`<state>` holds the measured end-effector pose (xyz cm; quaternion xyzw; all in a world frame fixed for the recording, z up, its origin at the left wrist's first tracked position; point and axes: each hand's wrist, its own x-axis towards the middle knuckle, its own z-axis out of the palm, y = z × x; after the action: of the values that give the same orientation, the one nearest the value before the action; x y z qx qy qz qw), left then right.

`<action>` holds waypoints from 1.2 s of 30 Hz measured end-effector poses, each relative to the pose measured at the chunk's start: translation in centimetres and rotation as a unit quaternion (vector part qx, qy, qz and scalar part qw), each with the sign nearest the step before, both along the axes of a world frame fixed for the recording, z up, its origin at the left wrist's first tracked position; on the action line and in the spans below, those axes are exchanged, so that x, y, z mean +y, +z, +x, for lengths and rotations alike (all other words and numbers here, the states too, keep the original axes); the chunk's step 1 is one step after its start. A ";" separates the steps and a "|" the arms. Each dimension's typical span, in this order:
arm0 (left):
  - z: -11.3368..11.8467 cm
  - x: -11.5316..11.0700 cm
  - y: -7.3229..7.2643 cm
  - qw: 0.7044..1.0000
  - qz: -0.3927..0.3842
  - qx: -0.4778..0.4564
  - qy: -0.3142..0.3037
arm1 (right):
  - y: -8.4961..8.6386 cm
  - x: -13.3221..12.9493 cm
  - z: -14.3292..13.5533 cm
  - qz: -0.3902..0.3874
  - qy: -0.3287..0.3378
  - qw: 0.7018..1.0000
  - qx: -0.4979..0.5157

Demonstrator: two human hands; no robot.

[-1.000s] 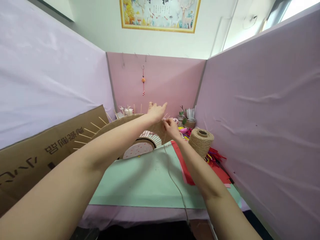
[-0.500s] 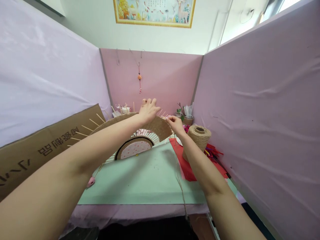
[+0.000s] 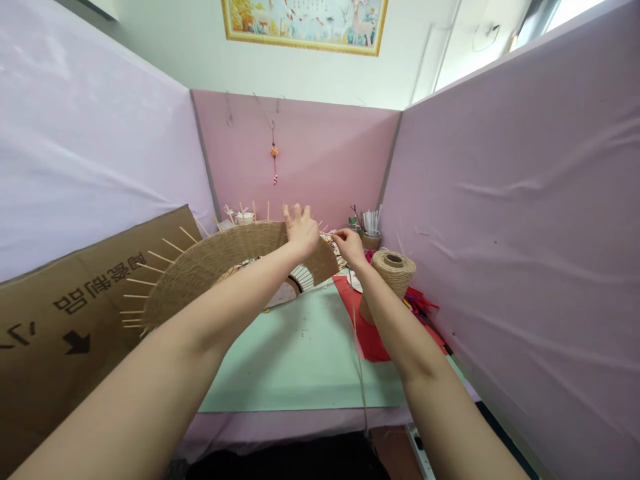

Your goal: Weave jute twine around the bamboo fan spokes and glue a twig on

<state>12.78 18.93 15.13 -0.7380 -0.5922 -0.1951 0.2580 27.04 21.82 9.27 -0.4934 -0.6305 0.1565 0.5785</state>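
Note:
A large fan-shaped weaving [image 3: 187, 277] of brown twine stands on the table, its pale wooden sticks poking out past the outer edge. My left hand [image 3: 303, 230] is at the upper edge of this woven fan, right of its middle, with bent fingers gripping the rim; the fingertips are partly hidden. Close to the fan's right end, my right hand [image 3: 351, 247] pinches the jute twine. A length of jute twine [image 3: 359, 360] hangs below that hand and over the table's front edge. My left forearm covers much of the fan's inner, polka-dotted part [image 3: 283, 294].
Right of my right forearm stands a spool of jute twine [image 3: 395, 270] on red sheets [image 3: 373, 343]. Behind are a jar of white sticks [image 3: 371, 230] and a small plant. A cardboard sheet [image 3: 100, 293] leans at the left. Pink partitions [image 3: 320, 153] enclose the mint-green table [image 3: 295, 373].
My left hand has moved slightly right and down along the fan's edge. The fan's left side shows more now. My right hand keeps its pinch near the right end.

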 end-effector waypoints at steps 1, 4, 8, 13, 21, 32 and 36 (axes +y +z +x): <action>0.1 0.0 -0.1 1.000 0.003 -0.008 0.001 | 0.2 0.1 0.1 0.003 -0.003 1.000 -0.006; -0.2 -0.3 -0.2 0.999 0.009 -0.021 -0.024 | 0.7 0.2 0.3 0.016 -0.013 1.000 -0.019; -0.5 -1.2 -0.4 0.998 0.026 -0.020 -0.059 | 1.3 0.2 0.5 0.034 -0.016 0.999 -0.029; -0.4 -2.1 -0.7 0.996 0.045 -0.028 -0.074 | 1.9 -0.3 0.8 0.032 -0.009 0.998 -0.045; -0.2 -3.2 -0.6 0.994 0.032 -0.026 -0.097 | 1.8 -2.3 2.1 0.039 -0.023 0.996 -0.078; -0.6 -3.4 -1.1 0.990 0.043 -0.029 -0.128 | 2.4 -1.5 1.7 0.065 -0.056 0.989 -0.121; -1.0 -3.1 -1.0 0.991 0.051 -0.028 -0.124 | 0.4 -3.5 1.7 0.101 -0.093 0.980 -0.142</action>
<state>11.79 15.82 14.12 -0.7858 -0.4927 -0.2759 0.2522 28.75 18.28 9.64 -0.5057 -0.6703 -0.0338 0.5421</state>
